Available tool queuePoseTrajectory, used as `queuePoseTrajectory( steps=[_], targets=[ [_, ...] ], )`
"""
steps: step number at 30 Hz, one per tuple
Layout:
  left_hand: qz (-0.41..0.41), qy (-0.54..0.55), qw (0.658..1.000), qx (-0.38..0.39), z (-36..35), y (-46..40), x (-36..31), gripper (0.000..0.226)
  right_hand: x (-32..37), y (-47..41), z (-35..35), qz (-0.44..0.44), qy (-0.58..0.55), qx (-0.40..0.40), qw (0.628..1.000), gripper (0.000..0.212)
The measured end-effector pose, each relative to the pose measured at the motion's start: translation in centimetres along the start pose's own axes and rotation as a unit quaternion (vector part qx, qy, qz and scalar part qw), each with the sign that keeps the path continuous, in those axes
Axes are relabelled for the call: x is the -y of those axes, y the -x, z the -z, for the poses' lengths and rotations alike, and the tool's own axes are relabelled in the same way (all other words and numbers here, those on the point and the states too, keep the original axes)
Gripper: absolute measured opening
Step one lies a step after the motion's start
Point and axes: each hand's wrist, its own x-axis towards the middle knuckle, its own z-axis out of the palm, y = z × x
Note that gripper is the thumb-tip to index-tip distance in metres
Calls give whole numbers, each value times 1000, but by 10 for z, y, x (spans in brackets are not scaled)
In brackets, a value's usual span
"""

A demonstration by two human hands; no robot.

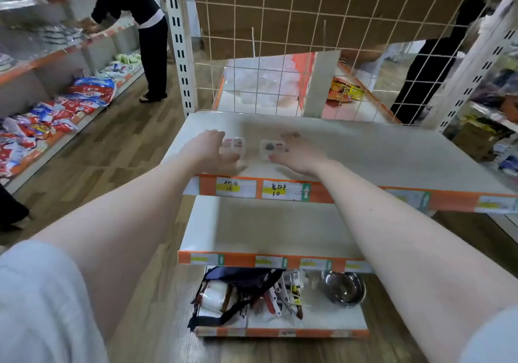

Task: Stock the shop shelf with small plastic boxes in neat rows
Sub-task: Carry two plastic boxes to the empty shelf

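Two small clear plastic boxes with printed labels lie side by side on the white top shelf [364,152], near its front left. My left hand [208,149] holds the left box [235,145] at its left side, thumb below and fingers above. My right hand [297,154] holds the right box [270,149] from the right, thumb at its front edge. A narrow gap separates the two boxes. Motion blur hides the exact finger contact.
An orange price strip [280,190] edges the shelf. A wire grid [308,54] backs it. Below are a second white shelf [266,228] and a bottom shelf with a dark bag [238,292] and steel bowl [343,287]. A person [140,26] works at the left aisle shelves.
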Motion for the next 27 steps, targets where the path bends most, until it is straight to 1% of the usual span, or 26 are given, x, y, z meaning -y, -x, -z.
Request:
queuePoseTrajectory(
  steps=[2, 6, 11, 15, 19, 22, 25, 27],
  targets=[
    [-2, -7, 1000, 4, -2, 1, 2, 71, 2, -1, -2, 5, 8, 6, 1000, 69],
    [-23, -11, 1000, 10, -10, 0, 9, 68, 0, -4, -12, 4, 21, 17, 1000, 69],
    [-64, -34, 997, -16, -13, -6, 15, 51, -3, -9, -16, 18, 55, -2, 998, 66],
    [-90, -54, 994, -18, -15, -10, 16, 49, -5, -13, -16, 28, 86, -5, 996, 59],
    [-81, -79, 993, -24, -11, -15, 14, 45, -7, -16, -16, 40, 102, -22, 994, 54],
    [-76, -95, 992, -15, -5, -17, 12, 47, -8, -19, -13, 43, 95, -19, 994, 54],
    [-70, -88, 994, -10, -3, -18, 10, 48, -8, -22, -9, 43, 86, -10, 995, 57],
    [-65, -63, 996, -6, -2, -19, 9, 49, -7, -23, -8, 44, 85, -2, 995, 61]
  ],
)
